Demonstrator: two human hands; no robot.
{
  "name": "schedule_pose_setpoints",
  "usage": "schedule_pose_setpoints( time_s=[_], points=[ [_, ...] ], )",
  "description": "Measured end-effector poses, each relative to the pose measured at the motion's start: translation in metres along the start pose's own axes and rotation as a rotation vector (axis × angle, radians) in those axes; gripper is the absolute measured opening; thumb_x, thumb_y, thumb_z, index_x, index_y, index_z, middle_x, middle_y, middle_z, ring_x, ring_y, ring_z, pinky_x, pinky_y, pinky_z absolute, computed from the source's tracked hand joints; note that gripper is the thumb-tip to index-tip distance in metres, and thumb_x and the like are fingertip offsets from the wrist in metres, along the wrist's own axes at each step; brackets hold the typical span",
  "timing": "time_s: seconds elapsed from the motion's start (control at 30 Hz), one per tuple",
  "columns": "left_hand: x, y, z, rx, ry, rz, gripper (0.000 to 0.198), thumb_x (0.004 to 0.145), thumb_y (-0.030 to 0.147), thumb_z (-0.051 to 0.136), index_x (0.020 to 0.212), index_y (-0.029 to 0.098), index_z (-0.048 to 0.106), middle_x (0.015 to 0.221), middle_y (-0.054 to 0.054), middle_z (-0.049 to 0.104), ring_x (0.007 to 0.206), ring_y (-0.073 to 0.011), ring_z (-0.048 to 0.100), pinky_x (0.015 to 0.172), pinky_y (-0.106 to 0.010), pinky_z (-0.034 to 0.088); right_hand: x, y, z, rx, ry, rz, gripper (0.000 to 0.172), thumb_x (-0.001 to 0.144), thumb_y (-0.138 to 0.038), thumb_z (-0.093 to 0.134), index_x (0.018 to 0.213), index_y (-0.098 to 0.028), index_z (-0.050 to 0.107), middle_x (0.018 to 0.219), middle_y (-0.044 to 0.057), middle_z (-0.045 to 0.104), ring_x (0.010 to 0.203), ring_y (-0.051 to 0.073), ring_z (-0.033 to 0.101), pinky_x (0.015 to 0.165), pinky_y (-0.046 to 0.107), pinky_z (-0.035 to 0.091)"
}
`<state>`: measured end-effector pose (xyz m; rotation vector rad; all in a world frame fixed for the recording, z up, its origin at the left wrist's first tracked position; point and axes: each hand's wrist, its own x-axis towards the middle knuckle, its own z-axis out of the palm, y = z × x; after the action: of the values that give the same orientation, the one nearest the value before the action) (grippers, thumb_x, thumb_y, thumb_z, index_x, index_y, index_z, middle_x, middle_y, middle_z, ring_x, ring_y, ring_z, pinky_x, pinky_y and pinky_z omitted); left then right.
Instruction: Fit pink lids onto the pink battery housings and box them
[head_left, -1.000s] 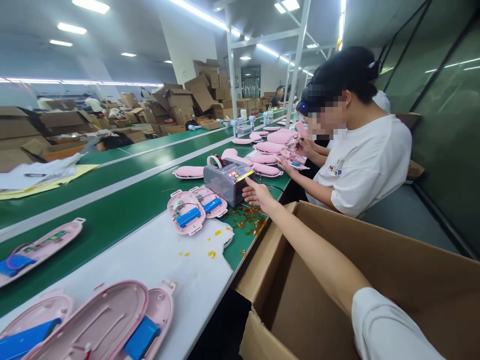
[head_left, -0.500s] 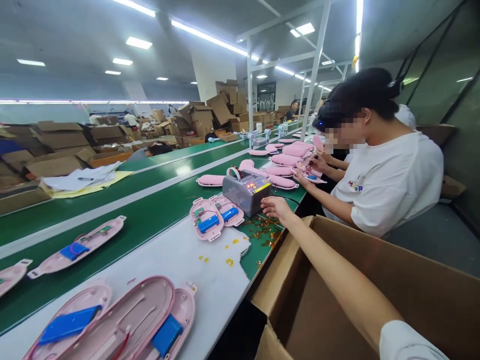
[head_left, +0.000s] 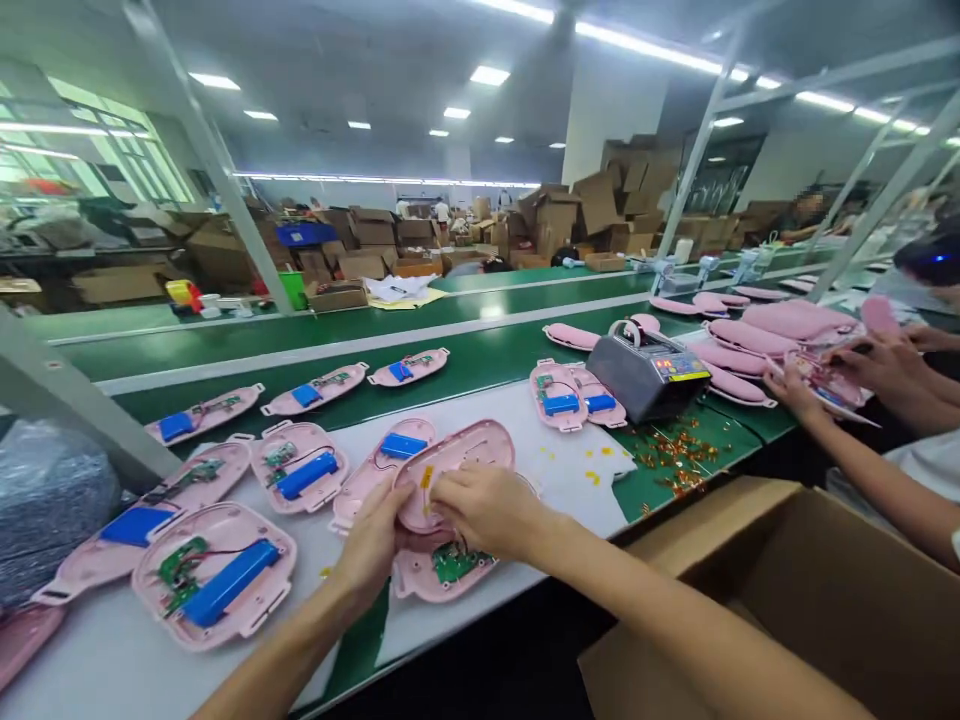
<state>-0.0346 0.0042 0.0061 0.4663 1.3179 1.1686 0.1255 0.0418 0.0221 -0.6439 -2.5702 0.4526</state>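
My left hand (head_left: pixel 375 535) grips the near left end of an oval pink plastic shell (head_left: pixel 480 447), thumb on its inner side, and holds it tilted above the white sheet. My right hand (head_left: pixel 491 508) is closed, its bent fingertips pressed against the inside of the same shell; what lies between them is hidden. Close by those fingertips, a strip of amber tape (head_left: pixel 427 478) sticks to the shell. Beneath, partly covered by it, lies a pink half-shell (head_left: pixel 420 578) with a green circuit board (head_left: pixel 456 563). Behind is another half-shell with a blue battery (head_left: pixel 403 446).
Several pink half-shells with batteries, one nearest (head_left: pixel 214 575), lie to the left. A grey tape dispenser (head_left: pixel 649 370) stands at right beside amber tape scraps (head_left: pixel 682 450). An open cardboard box (head_left: pixel 720 530) sits at the bench's front edge. A co-worker's hands (head_left: pixel 799 395) work at far right.
The view has swung left. My right hand has left the tape dispenser and come to the pink shell, which is now raised in my left hand, out of view before.
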Motion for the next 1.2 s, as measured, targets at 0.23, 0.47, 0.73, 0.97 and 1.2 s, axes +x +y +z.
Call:
schedule_pose_setpoints(
  time_s=[0.23,0.47,0.73,0.97,1.2],
  points=[
    [-0.008,-0.015,-0.003,-0.119,-0.108,0.088,0.029,0.077,0.032,0.062,0.101,0.018,0.055,0.085,-0.003,0.064,0.066,-0.0209,0.066,0.052,-0.039,0.061,-0.008,-0.008,0.009,0.099,-0.037,0.283,0.016,0.094,-0.022,0.047,0.079,-0.019,0.052,0.08,-0.001,0.056,0.07,0.011,0.05,0.064,0.024,0.032],
    [-0.008,-0.025,-0.004,-0.163,-0.062,0.146,0.034,0.077,0.032,0.061,0.108,0.02,0.056,0.085,-0.001,0.062,0.059,-0.0138,0.061,0.051,-0.028,0.058,-0.001,-0.027,0.023,-0.082,-0.03,0.386,0.017,0.095,-0.029,0.049,0.084,-0.021,0.059,0.083,0.0,0.053,0.069,0.011,0.049,0.061,0.024,0.03],
    [-0.014,-0.025,-0.009,-0.082,-0.167,0.21,0.039,0.076,0.031,0.064,0.112,0.018,0.057,0.096,-0.006,0.066,0.078,-0.0202,0.066,0.067,-0.033,0.057,-0.001,-0.01,0.018,-0.112,0.058,0.674,0.044,0.074,-0.055,0.07,0.055,-0.02,0.052,0.06,-0.001,0.056,0.057,0.013,0.05,0.055,0.026,0.03],
    [-0.022,-0.019,-0.026,0.493,-0.409,0.548,0.032,0.085,0.016,0.051,0.116,0.018,0.06,0.108,-0.007,0.066,0.1,-0.0214,0.061,0.088,-0.033,0.05,-0.028,-0.01,-0.06,-0.238,0.07,0.373,0.059,0.07,-0.053,0.075,0.116,-0.02,0.06,0.116,0.012,0.06,0.107,0.027,0.056,0.087,0.039,0.046],
    [-0.021,0.062,-0.029,1.278,-0.93,0.425,0.068,0.067,0.01,0.064,0.13,0.033,0.054,0.149,-0.004,0.041,0.132,-0.0291,0.044,0.109,-0.041,0.039,-0.029,0.018,-0.023,-0.009,-0.649,0.16,0.129,0.047,-0.061,0.082,0.151,-0.013,0.023,0.145,0.022,0.036,0.133,0.038,0.033,0.111,0.053,0.026]
  ],
)
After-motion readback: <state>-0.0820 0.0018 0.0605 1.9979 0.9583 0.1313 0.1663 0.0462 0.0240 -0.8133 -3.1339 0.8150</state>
